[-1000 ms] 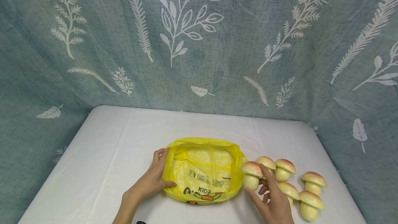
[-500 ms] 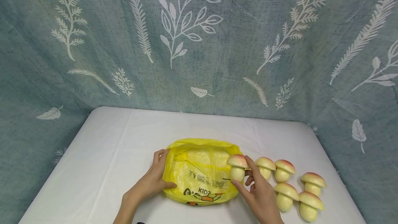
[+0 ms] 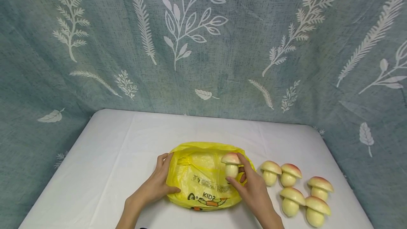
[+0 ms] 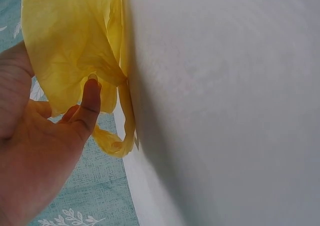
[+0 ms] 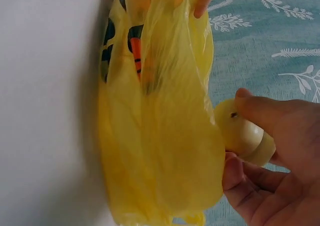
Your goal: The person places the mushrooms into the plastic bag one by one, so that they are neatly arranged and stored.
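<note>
A yellow plastic bag (image 3: 206, 145) with printing on it lies on the table, its mouth held wide. My left hand (image 3: 155, 185) grips the bag's left rim, thumb over the inner side and fingers outside. In the left wrist view, fingertips press into the thin bag wall (image 4: 60, 51) and a twisted handle hangs below. My right hand (image 3: 254, 188) pinches a toy mushroom (image 3: 231, 165) with a red-tinged cap, over the right part of the bag's opening. The right wrist view shows the mushroom's rounded stem end (image 5: 237, 126) between thumb and fingers, beside the bag's edge.
Several more toy mushrooms (image 3: 290, 200) stand on the white table (image 3: 111, 158) to the right of the bag. A leaf-patterned green curtain (image 3: 241, 45) hangs behind and along both sides. A small dark object (image 3: 143, 228) peeks in at the bottom edge.
My right hand has carried the mushroom leftward, from beside the bag's right rim to over its opening. The left hand keeps its hold on the bag.
</note>
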Available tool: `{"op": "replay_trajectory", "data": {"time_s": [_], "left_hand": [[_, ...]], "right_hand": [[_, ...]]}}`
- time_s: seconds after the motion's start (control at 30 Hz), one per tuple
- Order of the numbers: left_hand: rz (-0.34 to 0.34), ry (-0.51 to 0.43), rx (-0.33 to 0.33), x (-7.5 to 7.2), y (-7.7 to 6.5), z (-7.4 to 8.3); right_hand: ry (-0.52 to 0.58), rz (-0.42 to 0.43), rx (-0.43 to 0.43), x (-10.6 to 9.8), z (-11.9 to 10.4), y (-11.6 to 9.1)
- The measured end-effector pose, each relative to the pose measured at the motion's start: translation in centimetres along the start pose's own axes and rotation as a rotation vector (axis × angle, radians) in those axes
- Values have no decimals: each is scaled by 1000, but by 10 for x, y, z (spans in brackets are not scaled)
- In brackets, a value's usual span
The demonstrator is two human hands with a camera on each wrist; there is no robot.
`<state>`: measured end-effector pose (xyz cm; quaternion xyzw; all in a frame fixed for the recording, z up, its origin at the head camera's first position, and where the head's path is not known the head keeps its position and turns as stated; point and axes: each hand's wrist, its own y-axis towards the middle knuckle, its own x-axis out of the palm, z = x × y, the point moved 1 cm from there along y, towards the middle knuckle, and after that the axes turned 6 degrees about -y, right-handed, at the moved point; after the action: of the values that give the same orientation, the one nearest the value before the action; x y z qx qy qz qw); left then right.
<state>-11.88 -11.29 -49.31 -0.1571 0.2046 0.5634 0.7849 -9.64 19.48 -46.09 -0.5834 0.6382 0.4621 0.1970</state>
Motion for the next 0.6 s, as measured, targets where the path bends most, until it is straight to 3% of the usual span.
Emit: {"op": "replay_trajectory", "data": {"time_s": [0.4, 0.6], "left_hand": [[-1, -3, -10, 0, 0, -2], [-9, -2, 2, 0, 0, -1]], "right_hand": [[-55, -134, 103, 13, -11, 13], [-68, -146, 131, 19, -14, 21]]}}
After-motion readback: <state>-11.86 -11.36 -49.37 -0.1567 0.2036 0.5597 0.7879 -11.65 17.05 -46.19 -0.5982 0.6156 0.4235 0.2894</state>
